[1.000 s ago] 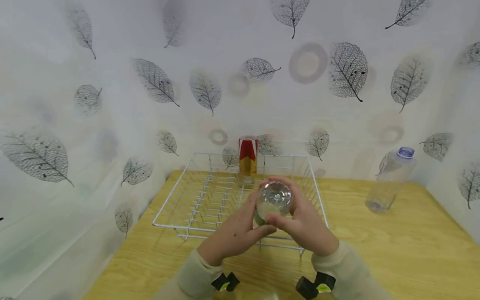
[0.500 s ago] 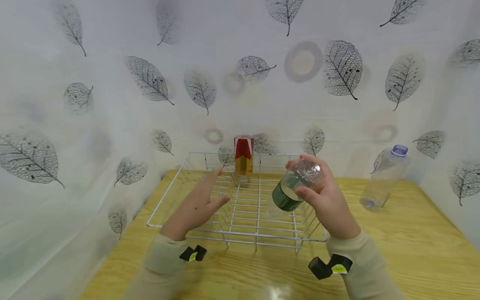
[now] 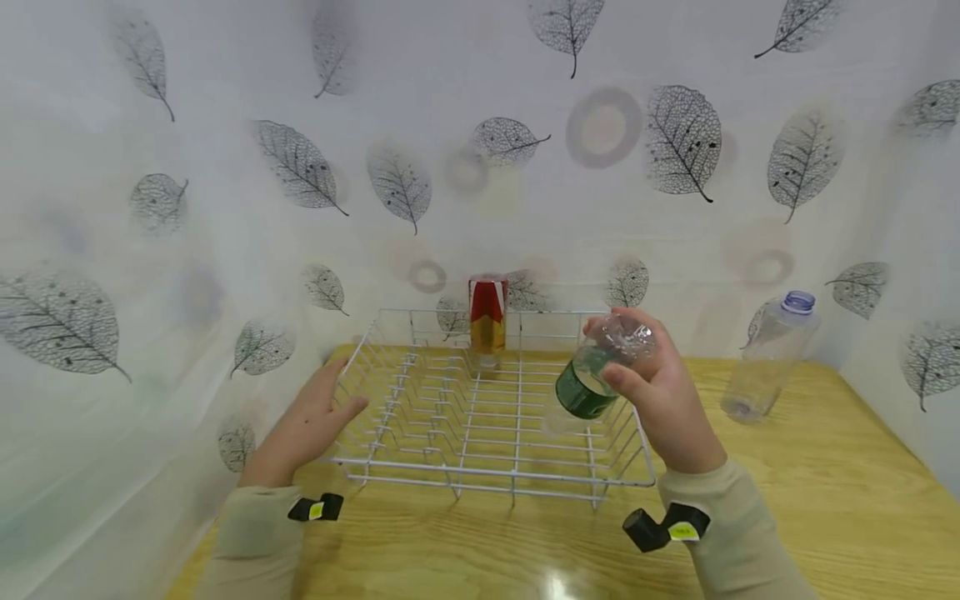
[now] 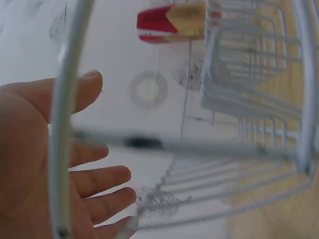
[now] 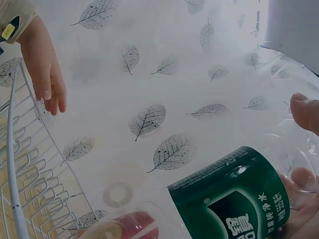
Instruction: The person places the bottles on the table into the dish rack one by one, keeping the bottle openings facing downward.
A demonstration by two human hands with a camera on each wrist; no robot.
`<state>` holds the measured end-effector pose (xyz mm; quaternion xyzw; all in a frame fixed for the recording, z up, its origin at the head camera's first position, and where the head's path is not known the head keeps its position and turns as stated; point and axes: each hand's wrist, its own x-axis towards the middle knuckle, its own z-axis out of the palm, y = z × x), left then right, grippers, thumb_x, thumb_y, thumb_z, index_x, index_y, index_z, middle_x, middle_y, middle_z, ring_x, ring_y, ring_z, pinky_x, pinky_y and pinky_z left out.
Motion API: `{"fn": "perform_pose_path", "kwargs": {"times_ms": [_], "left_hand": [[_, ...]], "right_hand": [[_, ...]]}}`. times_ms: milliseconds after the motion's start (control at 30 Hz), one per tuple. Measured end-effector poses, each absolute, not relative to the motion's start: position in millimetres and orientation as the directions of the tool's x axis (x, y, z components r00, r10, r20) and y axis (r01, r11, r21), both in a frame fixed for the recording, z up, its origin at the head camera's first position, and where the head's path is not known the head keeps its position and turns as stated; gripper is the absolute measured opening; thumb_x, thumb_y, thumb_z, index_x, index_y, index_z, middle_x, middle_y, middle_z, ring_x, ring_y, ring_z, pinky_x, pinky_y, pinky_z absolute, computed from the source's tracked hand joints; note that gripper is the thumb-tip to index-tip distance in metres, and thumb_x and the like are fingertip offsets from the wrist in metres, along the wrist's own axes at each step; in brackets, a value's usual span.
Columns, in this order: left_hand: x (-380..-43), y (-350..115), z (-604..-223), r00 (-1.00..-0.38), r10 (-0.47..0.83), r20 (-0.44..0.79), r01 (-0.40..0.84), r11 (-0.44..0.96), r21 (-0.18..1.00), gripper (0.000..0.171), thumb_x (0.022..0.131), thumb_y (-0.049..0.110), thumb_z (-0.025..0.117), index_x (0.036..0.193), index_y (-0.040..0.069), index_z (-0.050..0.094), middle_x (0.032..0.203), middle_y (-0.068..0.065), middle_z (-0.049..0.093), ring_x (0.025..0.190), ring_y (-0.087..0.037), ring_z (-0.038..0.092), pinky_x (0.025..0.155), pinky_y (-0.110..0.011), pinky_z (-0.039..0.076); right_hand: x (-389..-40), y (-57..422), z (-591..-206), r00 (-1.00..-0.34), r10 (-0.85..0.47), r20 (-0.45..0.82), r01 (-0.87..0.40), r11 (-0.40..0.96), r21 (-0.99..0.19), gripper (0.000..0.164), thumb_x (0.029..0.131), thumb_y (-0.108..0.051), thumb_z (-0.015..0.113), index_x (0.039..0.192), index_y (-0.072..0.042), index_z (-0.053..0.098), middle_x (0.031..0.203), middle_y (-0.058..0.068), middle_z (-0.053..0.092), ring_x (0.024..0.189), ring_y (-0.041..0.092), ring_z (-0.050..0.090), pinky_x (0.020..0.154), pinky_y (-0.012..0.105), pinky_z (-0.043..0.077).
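My right hand grips a clear plastic bottle with a green label, near its base. The bottle is tilted, base up to the right and lower end down to the left, over the right part of a white wire dish rack. In the right wrist view the green label fills the lower middle. At the rack's left side is my left hand, its fingers extended and holding nothing. The left wrist view has that hand behind a rack wire; I cannot tell whether they touch.
A red and gold can stands upright at the rack's back. On the wooden table to the right, an uncapped clear bottle with a purple neck stands upright. A leaf-patterned white sheet hangs behind and along the sides.
My left hand has let go of the green-labelled bottle and moved left to the rack's side. The right hand has carried the bottle rightward, and its base now tips up to the right.
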<state>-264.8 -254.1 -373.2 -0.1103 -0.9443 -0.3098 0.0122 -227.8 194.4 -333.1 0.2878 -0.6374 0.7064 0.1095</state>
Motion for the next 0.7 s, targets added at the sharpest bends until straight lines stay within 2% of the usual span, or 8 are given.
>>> {"fn": "perform_pose_path", "kwargs": {"times_ms": [200,333,433,567,700], "left_hand": [[-268,-275,-389,-0.984,0.176,0.016,0.146,0.761,0.632,0.085,0.107,0.042,0.050,0.160,-0.005,0.003,0.162,-0.034,0.010,0.146,-0.053,0.013,0.114,-0.070,0.016],[-271,-283,-397,-0.982,0.187,-0.022,0.117,0.700,0.704,0.077,0.109,0.033,0.045,0.161,-0.001,0.000,0.164,-0.030,0.009,0.148,-0.051,0.010,0.115,-0.068,0.013],[-272,-286,-400,-0.978,0.206,-0.015,0.122,0.633,0.764,0.067,0.111,0.021,0.039,0.162,0.001,-0.001,0.163,-0.030,0.014,0.149,-0.049,0.013,0.117,-0.065,0.013],[-273,-287,-404,-0.974,0.225,0.013,0.145,0.582,0.800,0.060,0.110,0.008,0.032,0.161,0.000,0.001,0.158,-0.032,0.027,0.145,-0.049,0.024,0.117,-0.063,0.020],[-271,-285,-405,-0.975,0.223,0.025,0.153,0.580,0.800,0.059,0.113,0.016,0.032,0.162,0.001,0.002,0.156,-0.030,0.033,0.144,-0.048,0.030,0.115,-0.063,0.023]], "right_hand": [[-230,193,-334,-0.822,-0.217,0.526,-0.502,-0.160,-0.850,0.060,0.101,0.002,0.056,0.153,-0.008,0.028,0.148,0.015,0.051,0.137,0.029,0.046,0.103,0.029,0.046],[-231,193,-334,-0.814,-0.217,0.538,-0.519,-0.144,-0.843,0.060,0.101,0.000,0.058,0.153,-0.009,0.029,0.148,0.018,0.050,0.135,0.028,0.048,0.101,0.028,0.048],[-232,194,-333,-0.803,-0.216,0.556,-0.537,-0.144,-0.831,0.060,0.102,-0.001,0.059,0.153,-0.011,0.030,0.148,0.020,0.048,0.134,0.031,0.048,0.101,0.028,0.048],[-231,193,-330,-0.792,-0.217,0.570,-0.543,-0.177,-0.821,0.062,0.102,-0.002,0.059,0.154,-0.011,0.028,0.148,0.023,0.045,0.136,0.033,0.045,0.102,0.029,0.047],[-231,190,-324,-0.786,-0.210,0.581,-0.552,-0.183,-0.813,0.062,0.102,-0.003,0.059,0.154,-0.010,0.026,0.149,0.021,0.046,0.137,0.033,0.044,0.104,0.029,0.045]]}}
